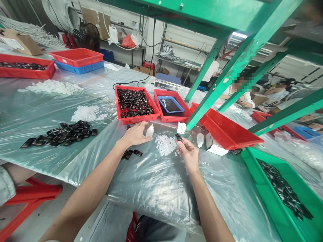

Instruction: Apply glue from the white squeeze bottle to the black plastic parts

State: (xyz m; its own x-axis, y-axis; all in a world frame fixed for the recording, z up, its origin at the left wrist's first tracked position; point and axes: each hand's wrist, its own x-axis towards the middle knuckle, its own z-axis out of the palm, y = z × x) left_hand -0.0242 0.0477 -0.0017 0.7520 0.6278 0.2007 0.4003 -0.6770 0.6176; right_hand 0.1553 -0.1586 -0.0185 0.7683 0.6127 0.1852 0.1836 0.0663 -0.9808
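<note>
My left hand (135, 136) is closed around a small translucent squeeze bottle (150, 129) with a pointed nozzle, its thumb across the bottle's lower front. Between thumb and fingers, my right hand (188, 153) pinches a small glossy black plastic part (178, 137). A pile of small clear-white pieces (165, 145) lies on the plastic-covered table (151, 188) between my hands. Several like black parts (137, 153) rest by my left wrist. Just beyond the held part stands a small white object (181, 127), its kind unclear.
Red trays hold black parts (135, 104) and a blue tray (171, 104). A second translucent bottle (200, 140) stands right of my right hand. A green frame post (214, 87) slants across the right. A green bin (262, 188) and a heap of black parts (63, 134) flank me.
</note>
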